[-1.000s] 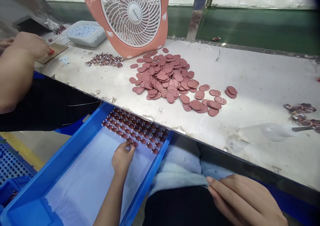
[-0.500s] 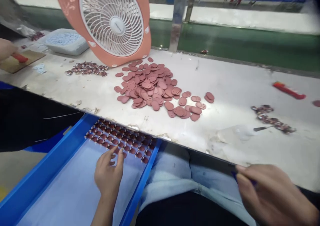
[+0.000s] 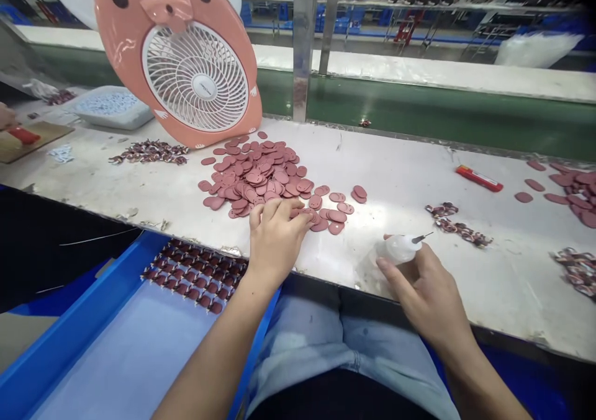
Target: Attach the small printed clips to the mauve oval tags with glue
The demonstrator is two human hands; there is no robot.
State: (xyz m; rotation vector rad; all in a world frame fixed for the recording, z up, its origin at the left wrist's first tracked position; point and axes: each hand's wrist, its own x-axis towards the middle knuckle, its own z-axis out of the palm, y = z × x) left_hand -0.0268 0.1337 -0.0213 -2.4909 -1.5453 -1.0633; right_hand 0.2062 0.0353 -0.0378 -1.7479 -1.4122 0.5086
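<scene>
My left hand (image 3: 278, 237) reaches over the near edge of a pile of flat pinkish-brown oval discs (image 3: 279, 175), some with small holes. Its fingers are apart and bent down onto the discs; the fingertips are partly hidden. My right hand (image 3: 426, 290) is wrapped round a white squeeze bottle (image 3: 401, 249) with a dark nozzle and thin needle tip, tilted up to the right, just above the table's near edge. Below my left forearm, a blue tray (image 3: 79, 327) holds rows of dark red ovals with small pale-and-dark pieces (image 3: 186, 277) on them.
A pink animal-shaped fan (image 3: 200, 85) stands behind the discs. Small brown-and-white pieces (image 3: 151, 152) lie left, with more (image 3: 459, 226) right. A red packet (image 3: 479, 178) and further discs (image 3: 582, 187) lie right. Another person's hand (image 3: 6, 116) holds a red tool far left.
My left hand has moved from the tray up to the disc pile. My right hand has moved left and taken hold of the bottle, which was lying on the table. The view has shifted.
</scene>
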